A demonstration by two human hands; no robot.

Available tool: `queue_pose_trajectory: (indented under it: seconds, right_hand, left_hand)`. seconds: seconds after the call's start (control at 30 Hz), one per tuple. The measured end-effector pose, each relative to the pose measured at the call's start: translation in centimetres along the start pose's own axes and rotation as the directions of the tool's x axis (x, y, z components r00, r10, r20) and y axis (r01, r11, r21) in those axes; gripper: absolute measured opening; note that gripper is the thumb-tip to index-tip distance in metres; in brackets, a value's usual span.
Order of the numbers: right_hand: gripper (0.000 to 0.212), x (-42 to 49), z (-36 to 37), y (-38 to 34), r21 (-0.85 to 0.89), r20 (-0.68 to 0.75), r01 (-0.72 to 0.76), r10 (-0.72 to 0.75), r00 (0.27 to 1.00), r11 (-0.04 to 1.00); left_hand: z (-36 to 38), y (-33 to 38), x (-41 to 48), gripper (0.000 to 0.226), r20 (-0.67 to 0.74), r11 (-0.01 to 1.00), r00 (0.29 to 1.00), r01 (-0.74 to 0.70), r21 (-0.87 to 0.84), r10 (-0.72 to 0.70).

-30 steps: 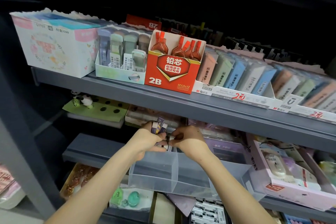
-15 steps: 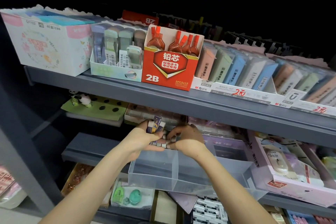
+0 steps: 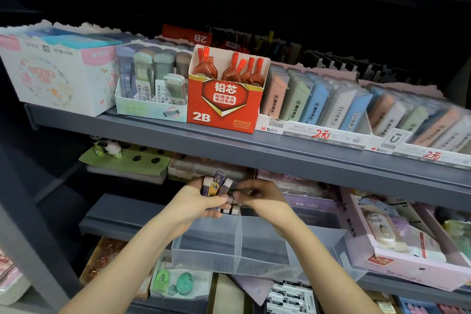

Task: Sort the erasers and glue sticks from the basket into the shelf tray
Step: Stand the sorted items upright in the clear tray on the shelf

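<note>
Clear-plastic shelf tray (image 3: 204, 255) sits below centre; the left hand (image 3: 193, 202) grips spare erasers (image 3: 216, 183), supplying the right hand (image 3: 258, 197), seemingly pinching one.

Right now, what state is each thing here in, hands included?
left hand, gripping a bunch of erasers
right hand, fingers curled against that bunch, hold unclear
clear tray, divided, small pieces at its back
red 2B box, upright, top open, refills standing inside

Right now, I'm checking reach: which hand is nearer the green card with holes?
Left. The left hand, holding erasers, is just below-right of the green card; the right hand sits farther right.
</note>
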State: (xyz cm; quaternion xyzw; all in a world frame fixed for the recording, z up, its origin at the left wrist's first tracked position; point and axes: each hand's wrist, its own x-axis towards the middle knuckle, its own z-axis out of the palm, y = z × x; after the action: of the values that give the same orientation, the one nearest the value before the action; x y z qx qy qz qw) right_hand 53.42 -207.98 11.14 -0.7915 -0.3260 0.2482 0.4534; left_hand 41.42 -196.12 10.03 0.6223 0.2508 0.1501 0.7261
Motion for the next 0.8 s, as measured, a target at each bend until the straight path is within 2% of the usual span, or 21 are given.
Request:
queue_pose_trajectory:
  seconds: [0.07,0.13,0.2,0.23,0.3,0.37,0.43,0.5,0.57,0.63,0.7,0.8]
  right_hand:
    - [0.019,-0.5,-0.3,-0.6,0.151,0.013,0.029,-0.031,0.999,0.988]
    - [0.019,-0.6,-0.4,-0.8,0.16,0.026,0.049,-0.053,0.998,0.986]
    - [0.008,-0.8,-0.2,-1.1,0.166,0.013,0.053,-0.056,0.998,0.985]
    - [0.006,-0.8,-0.3,-1.0,0.174,-0.015,0.058,-0.056,0.998,0.983]
    - [0.015,-0.8,-0.9,-1.0,0.231,-0.123,0.067,-0.039,0.992,0.971]
    - [0.018,-0.4,-1.6,-0.7,0.183,-0.213,0.085,-0.045,0.976,0.98]
    - [0.031,-0.4,-2.0,-0.4,0.1,-0.19,0.075,-0.055,0.98,0.992]
    - [0.021,-0.6,-2.5,-0.2,0.093,-0.224,0.083,-0.06,0.973,0.992]
    - [0.012,-0.9,-3.0,0.2,0.105,-0.274,0.094,-0.062,0.96,0.99]
    - [0.01,-1.2,-3.1,0.5,0.135,-0.273,0.112,-0.071,0.959,0.985]
    - [0.006,-1.3,-2.8,0.6,0.178,-0.264,0.116,-0.066,0.962,0.977]
    - [0.018,-1.5,-2.5,0.8,0.211,-0.227,0.099,-0.05,0.973,0.972]
  left_hand:
    - [0.2,0.1,-0.2,0.018,0.019,1.0,1.0,0.004,-0.001,-0.004]
    - [0.5,0.1,-0.4,0.019,0.051,1.0,0.999,0.005,0.016,-0.005]
    - [0.8,0.0,-0.4,0.021,0.07,1.0,0.998,-0.001,0.02,0.0]
    - [0.9,0.0,-0.3,0.021,0.06,1.0,0.998,-0.002,0.014,0.001]
    - [0.8,0.1,-0.1,0.02,0.002,1.0,1.0,-0.003,0.008,0.003]
    - [0.6,0.3,0.4,0.017,-0.074,0.997,0.997,-0.022,0.071,0.027]
    - [0.5,0.3,0.9,0.014,-0.132,0.992,0.991,-0.02,0.126,0.037]
    - [0.9,0.5,1.2,0.012,-0.134,0.992,0.99,-0.014,0.128,0.031]
    - [1.5,0.7,1.6,0.019,-0.145,0.987,0.989,0.0,0.159,0.024]
    - [2.0,0.8,2.1,0.029,-0.179,0.967,0.983,0.012,0.255,0.035]
    - [2.1,0.6,2.8,0.038,-0.178,0.896,0.982,0.019,0.444,0.068]
    - [1.8,0.3,3.2,0.051,-0.189,0.791,0.98,0.07,0.608,0.058]
